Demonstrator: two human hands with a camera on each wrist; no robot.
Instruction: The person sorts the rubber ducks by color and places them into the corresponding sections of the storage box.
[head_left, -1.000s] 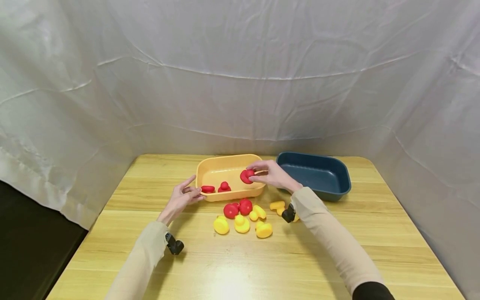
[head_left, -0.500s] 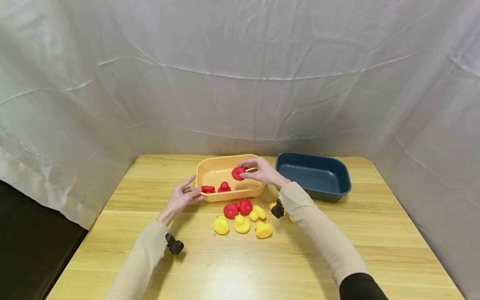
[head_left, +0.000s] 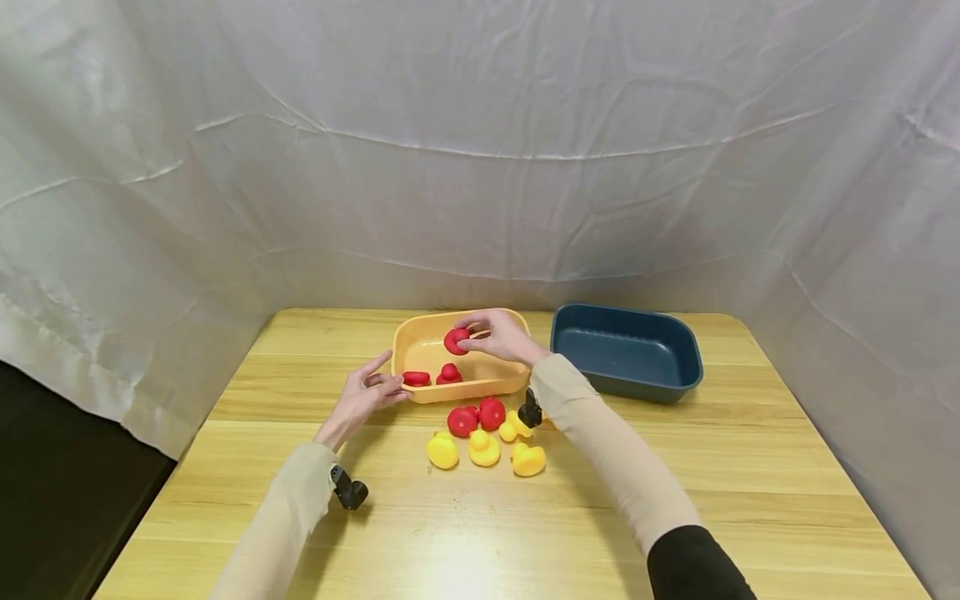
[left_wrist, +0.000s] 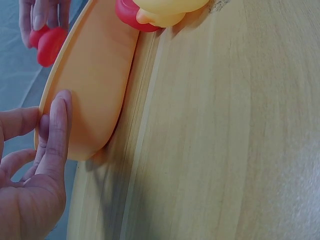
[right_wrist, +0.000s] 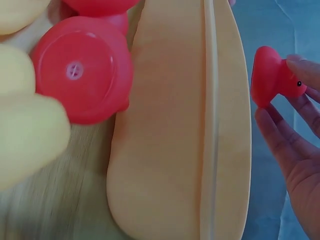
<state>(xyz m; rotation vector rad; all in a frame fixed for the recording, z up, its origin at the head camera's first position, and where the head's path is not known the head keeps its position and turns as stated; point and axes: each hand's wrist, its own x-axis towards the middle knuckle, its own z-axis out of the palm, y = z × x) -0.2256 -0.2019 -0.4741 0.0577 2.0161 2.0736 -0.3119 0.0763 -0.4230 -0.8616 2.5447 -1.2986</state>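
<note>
My right hand (head_left: 498,335) pinches a red rubber duck (head_left: 457,341) over the orange bin (head_left: 480,389). In the right wrist view this duck (right_wrist: 272,77) sits between thumb and fingertips, beyond the bin's rim. My left hand (head_left: 362,400) grips the bin's near left corner; the left wrist view has its fingers (left_wrist: 57,130) against the outer wall. Inside the bin lie two red ducks, one tipped over (head_left: 416,378) and one upright (head_left: 449,374). On the table before it are two more red ducks (head_left: 462,422) and several yellow ducks (head_left: 483,448).
A dark blue bin (head_left: 626,354) stands right of the orange one. Part of the yellow group is hidden behind my right sleeve and wrist camera (head_left: 530,410). A pale cloth (head_left: 480,167) hangs behind and around the wooden table (head_left: 480,525).
My right hand has moved left over the orange bin, carrying the red duck with it. The left hand and the ducks on the table stay where they were.
</note>
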